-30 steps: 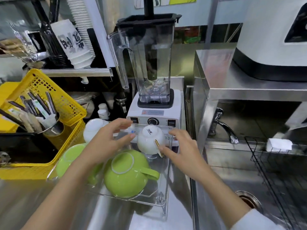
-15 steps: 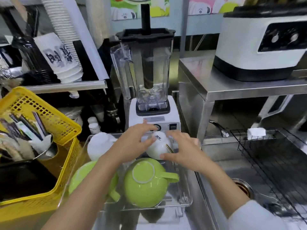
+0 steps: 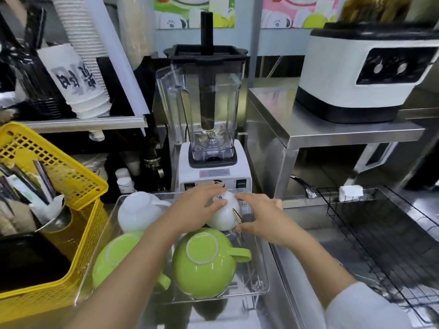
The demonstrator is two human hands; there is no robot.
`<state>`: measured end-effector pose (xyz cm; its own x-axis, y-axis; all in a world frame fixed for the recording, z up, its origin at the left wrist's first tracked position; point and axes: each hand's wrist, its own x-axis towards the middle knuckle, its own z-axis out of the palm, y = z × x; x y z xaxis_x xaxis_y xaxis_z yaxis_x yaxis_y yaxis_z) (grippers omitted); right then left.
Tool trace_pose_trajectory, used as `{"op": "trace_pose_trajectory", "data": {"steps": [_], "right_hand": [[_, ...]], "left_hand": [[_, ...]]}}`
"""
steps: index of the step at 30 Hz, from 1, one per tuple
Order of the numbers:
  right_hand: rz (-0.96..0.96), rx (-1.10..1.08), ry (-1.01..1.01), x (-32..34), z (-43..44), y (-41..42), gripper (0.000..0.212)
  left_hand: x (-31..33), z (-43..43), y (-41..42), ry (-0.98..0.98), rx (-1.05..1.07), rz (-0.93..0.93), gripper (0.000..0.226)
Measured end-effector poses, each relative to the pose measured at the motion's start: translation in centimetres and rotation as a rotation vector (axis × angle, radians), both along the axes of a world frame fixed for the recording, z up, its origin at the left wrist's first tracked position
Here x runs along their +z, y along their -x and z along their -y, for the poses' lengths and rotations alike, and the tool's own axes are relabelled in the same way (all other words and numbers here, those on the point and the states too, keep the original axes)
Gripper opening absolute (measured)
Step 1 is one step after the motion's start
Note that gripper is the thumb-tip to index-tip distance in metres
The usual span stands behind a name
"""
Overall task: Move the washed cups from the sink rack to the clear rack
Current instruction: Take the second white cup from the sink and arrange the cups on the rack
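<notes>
A clear plastic rack (image 3: 257, 262) sits on the steel counter and holds several upside-down cups. A small white cup with a gold handle (image 3: 223, 216) stands at its back right. My left hand (image 3: 198, 208) rests on that cup's top and left side, and my right hand (image 3: 260, 217) touches its right side by the handle. Another white cup (image 3: 137, 210) is at the back left. Two green cups lie in front, one at the left (image 3: 114, 257) partly under my left arm, one at the right (image 3: 204, 264). The black wire sink rack (image 3: 384, 236) on the right shows no cups.
A blender (image 3: 209, 129) stands right behind the clear rack. A yellow basket (image 3: 71, 186) with utensils is at the left. A steel shelf (image 3: 332, 129) carries a white appliance (image 3: 365, 72) above the sink. A tap (image 3: 305, 186) and a white sponge (image 3: 350, 192) are by the sink.
Both hands have stayed around the small white cup in the clear rack, the left closing further over its top. The camera has tilted up and back.
</notes>
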<state>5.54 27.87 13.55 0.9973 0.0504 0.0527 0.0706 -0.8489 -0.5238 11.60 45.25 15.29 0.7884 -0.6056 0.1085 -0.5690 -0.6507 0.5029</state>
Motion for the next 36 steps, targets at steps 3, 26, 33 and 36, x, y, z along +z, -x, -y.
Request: {"op": "trace_pose_trajectory", "data": {"steps": [3, 26, 33, 36], "right_hand": [[0.0, 0.021, 0.023, 0.5, 0.2, -0.3, 0.071], [0.143, -0.088, 0.065, 0.0, 0.6, -2.6, 0.049], [0.162, 0.122, -0.226, 0.6, 1.0, 1.7, 0.014], [0.092, 0.242, -0.26, 0.5, 1.2, 3.4, 0.015]], "left_hand": [[0.0, -0.2, 0.2, -0.018, -0.015, 0.005, 0.039], [-0.3, -3.2, 3.0, -0.013, 0.119, 0.099, 0.068], [0.5, -5.6, 6.9, 0.155, 0.131, -0.019, 0.067], [0.4, -6.6, 8.3, 0.005, 0.074, 0.003, 0.084]]}}
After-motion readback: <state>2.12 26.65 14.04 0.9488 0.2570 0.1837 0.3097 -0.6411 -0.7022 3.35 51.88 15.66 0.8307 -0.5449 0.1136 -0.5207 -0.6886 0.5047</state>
